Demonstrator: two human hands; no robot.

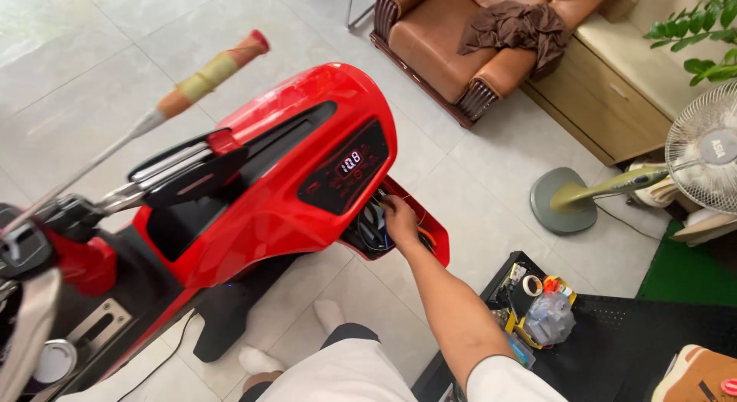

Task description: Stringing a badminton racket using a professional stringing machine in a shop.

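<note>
My right hand (399, 220) reaches into an open cavity (371, 231) at the front of a red scooter's head panel (261, 195). Its fingers are curled in among dark cables and an orange wire (427, 234); what they grip is hidden. A lit digital display (350, 161) sits on the black dash just above the hand. A long tool (201, 76) with a taped handle and a thin metal shaft slants across the left handlebar (165, 175). My left hand is out of sight.
A brown leather armchair (453, 45) with a dark cloth stands at the back. A standing fan (702, 145) and a wooden cabinet (606, 102) are on the right. A black tray (614, 333) with small parts and a plastic bag lies by my right elbow. My white-socked feet (292, 340) rest on the tiled floor.
</note>
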